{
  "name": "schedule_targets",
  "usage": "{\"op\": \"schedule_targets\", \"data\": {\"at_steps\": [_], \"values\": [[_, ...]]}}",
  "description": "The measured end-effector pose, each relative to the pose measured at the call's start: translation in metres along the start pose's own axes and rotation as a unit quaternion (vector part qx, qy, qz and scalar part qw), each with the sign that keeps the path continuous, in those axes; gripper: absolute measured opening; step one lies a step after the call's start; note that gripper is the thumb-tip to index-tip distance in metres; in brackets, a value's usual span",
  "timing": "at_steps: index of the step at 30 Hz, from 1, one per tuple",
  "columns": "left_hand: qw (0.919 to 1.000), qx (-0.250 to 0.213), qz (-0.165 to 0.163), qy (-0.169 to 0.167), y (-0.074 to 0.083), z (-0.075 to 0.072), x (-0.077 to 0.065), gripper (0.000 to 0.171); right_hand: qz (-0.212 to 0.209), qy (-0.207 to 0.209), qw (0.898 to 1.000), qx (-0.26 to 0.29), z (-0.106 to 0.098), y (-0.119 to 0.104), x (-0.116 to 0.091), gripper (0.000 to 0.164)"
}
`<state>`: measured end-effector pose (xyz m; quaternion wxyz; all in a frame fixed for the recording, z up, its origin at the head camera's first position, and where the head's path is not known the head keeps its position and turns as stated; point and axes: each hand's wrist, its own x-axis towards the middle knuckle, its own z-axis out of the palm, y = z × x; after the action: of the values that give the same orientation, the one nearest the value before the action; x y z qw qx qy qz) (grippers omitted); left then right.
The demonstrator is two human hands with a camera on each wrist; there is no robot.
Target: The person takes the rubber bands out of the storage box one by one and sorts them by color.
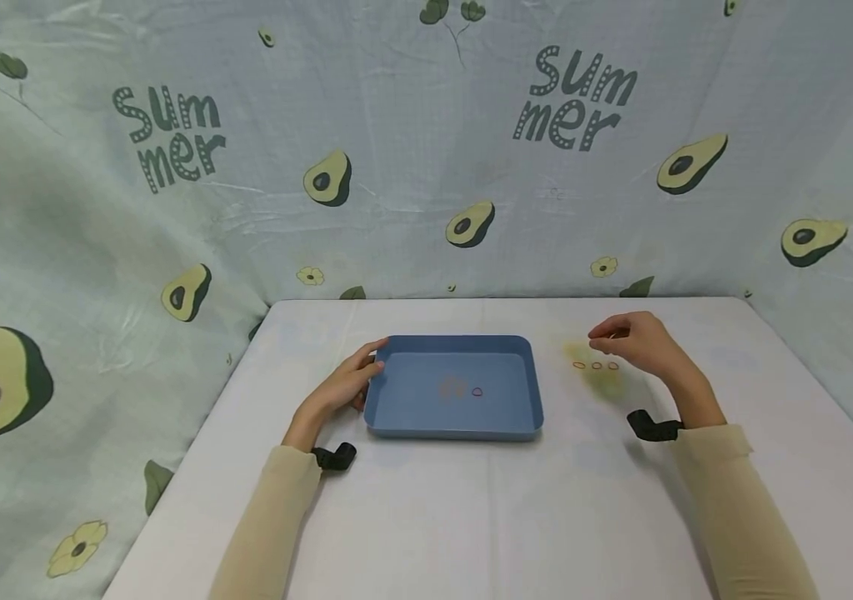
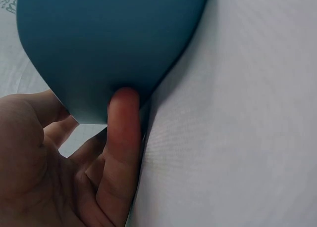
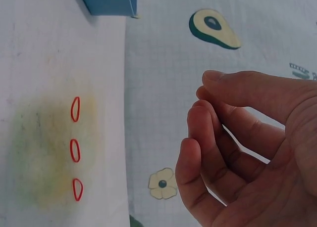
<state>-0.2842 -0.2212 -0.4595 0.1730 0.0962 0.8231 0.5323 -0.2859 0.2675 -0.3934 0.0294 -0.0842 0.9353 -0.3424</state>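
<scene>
My left hand (image 1: 344, 386) holds the left side of a shallow blue tray (image 1: 411, 408), thumb over the rim. In the left wrist view, one finger (image 2: 124, 133) presses the outside of the tray wall (image 2: 114, 44). One thin red loop, like a small rubber band (image 1: 477, 392), lies inside the tray. My right hand (image 1: 640, 342) hovers at the tray's right, fingers bent and thumb tip close to the index fingertip. No object shows between those fingertips. Below and left of it, three similar red loops (image 1: 596, 366) lie in a row on the table.
A white cloth covers the table (image 1: 426, 517), with a yellow-green stain (image 1: 606, 385) around the red loops. Behind the table hangs a curtain printed with avocados (image 1: 470, 225). Black camera mounts sit on the left wrist (image 1: 335, 457) and the right wrist (image 1: 651, 427).
</scene>
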Motion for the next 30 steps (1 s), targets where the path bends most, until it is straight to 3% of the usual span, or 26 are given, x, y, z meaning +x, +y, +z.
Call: {"op": "schedule_targets", "data": {"at_steps": [19, 30], "values": [[1.0, -0.003, -0.002, -0.002, 0.0, -0.003, -0.001, 0.049, -0.05, -0.036, 0.998, 0.015, 0.019, -0.021, 0.01, 0.026], [1.0, -0.003, 0.002, -0.008, 0.001, -0.003, 0.001, 0.051, -0.082, -0.07, 0.994, 0.02, 0.038, -0.051, 0.021, 0.021]]}}
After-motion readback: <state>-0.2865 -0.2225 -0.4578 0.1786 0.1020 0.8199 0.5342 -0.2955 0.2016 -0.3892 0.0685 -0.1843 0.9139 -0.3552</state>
